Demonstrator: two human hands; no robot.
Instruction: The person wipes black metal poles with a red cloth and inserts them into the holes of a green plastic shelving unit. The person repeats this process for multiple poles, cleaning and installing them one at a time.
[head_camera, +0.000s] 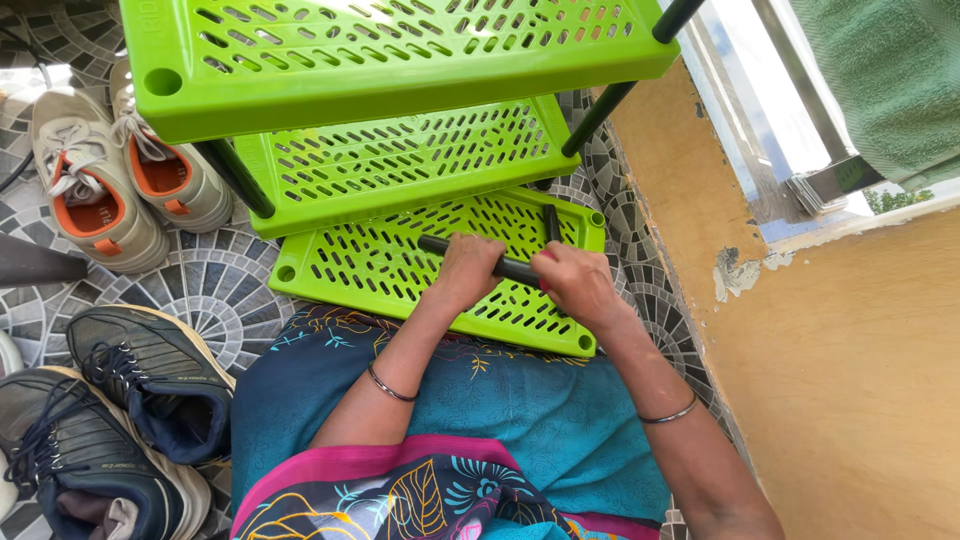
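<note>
Fingers of the left hand and right hand are clenched around a black rod lying across the lowest green shelf of the rack. Beige shoes stand left of that shelf; dark sneakers below-left.

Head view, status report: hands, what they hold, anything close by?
Left hand and right hand both gripping black rod. Rod over lowest green shelf. Shoes on tiled floor, apart from hands.
</note>
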